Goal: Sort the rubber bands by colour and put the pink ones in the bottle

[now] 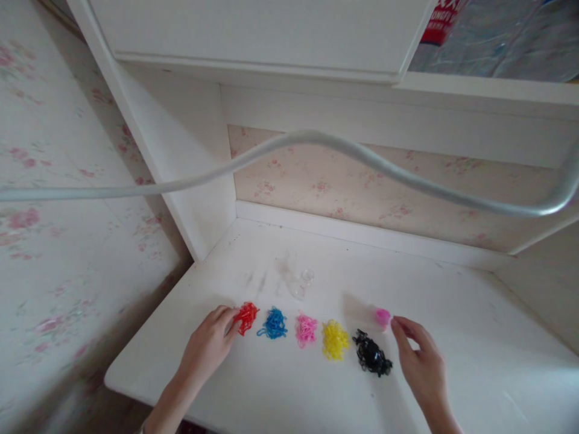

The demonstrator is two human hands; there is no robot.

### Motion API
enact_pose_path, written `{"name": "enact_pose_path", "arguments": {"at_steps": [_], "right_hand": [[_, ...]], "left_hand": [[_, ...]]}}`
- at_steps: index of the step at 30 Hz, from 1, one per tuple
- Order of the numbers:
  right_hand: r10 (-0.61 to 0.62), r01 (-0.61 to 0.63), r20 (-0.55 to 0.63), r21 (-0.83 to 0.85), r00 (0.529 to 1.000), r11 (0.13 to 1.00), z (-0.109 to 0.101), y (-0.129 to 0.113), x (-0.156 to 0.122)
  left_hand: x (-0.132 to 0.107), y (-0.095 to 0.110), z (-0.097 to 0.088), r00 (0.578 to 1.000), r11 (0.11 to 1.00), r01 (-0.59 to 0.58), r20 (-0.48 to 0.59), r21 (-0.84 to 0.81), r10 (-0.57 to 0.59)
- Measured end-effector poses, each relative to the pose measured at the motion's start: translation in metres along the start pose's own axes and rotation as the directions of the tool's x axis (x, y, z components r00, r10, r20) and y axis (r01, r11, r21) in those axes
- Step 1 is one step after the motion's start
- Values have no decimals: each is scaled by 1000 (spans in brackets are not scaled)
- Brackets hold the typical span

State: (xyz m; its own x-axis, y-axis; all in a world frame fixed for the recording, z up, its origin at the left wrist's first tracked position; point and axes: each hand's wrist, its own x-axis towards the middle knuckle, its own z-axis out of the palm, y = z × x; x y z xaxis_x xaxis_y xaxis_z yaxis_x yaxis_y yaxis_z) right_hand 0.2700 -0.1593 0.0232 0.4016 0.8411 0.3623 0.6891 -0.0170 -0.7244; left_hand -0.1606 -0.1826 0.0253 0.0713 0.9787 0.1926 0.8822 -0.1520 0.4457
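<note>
The left fingers (229,314) hide the red pile's (248,317) edge.

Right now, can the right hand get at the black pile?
Likely yes: the right hand is beside the black pile with nothing visible between them, though its fingertips are at the pink object.

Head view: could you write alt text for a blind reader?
Over a white desk, the left hand is at a red pile of small loops, the right hand at a pink item. Between them: blue pile, pink pile, yellow pile, black pile.
</note>
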Motion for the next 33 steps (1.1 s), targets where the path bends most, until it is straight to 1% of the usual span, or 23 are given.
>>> {"name": "enact_pose_path", "arguments": {"at_steps": [2, 3, 5, 7, 8, 11, 13, 16, 19, 22, 24, 27, 30, 33], "right_hand": [[-106, 101, 77, 71, 991, 992, 5, -24, -21], [-162, 148, 121, 117, 979, 982, 10, -36, -32], [-273, 236, 167, 209, 947, 949, 22, -58, -57], [-319, 259, 193, 283, 928, 924, 35, -77, -80], [-338, 256, 238, 319, 911, 913, 40, -85, -90], [-399, 240, 371, 406, 838, 882, 49, -98, -111], [-418, 228, 415, 434, 808, 872, 50, -97, -118], [-400, 201, 445, 429, 801, 881, 48, -84, -124], [-403, 222, 469, 394, 786, 892, 47, -70, -129], [-428, 264, 467, 377, 773, 888, 46, -64, -133], [-410, 239, 470, 381, 782, 893, 47, -63, -134], [-349, 154, 493, 394, 797, 906, 46, -63, -132], [-317, 105, 519, 395, 794, 912, 46, -62, -132], [-295, 79, 542, 385, 787, 919, 46, -60, -132]], "left_hand": [[3, 3, 1, 1000, 1000, 2, 12, 15, -2], [4, 5, 1, 1000, 1000, 15, 18, 20, -15], [6, 7, 2, 999, 999, 43, 30, 22, -44], [6, 8, 4, 998, 998, 60, 26, 22, -61], [6, 8, 4, 998, 998, 60, 23, 18, -61], [6, 8, 5, 999, 999, 52, 1, -9, -52], [8, 10, 2, 998, 998, 46, -39, -32, -47], [16, 23, -8, 991, 999, 15, -129, -45, -21], [32, 49, -22, 980, 998, -50, -193, -49, 40], [52, 82, -33, 968, 990, -135, -221, -51, 120], [66, 101, -36, 962, 983, -184, -209, -25, 175], [83, 124, -36, 959, 973, -226, -161, 54, 232], [96, 138, -32, 959, 959, -245, -107, 144, 261], [106, 145, -27, 960, 940, -255, -55, 228, 274]]}}
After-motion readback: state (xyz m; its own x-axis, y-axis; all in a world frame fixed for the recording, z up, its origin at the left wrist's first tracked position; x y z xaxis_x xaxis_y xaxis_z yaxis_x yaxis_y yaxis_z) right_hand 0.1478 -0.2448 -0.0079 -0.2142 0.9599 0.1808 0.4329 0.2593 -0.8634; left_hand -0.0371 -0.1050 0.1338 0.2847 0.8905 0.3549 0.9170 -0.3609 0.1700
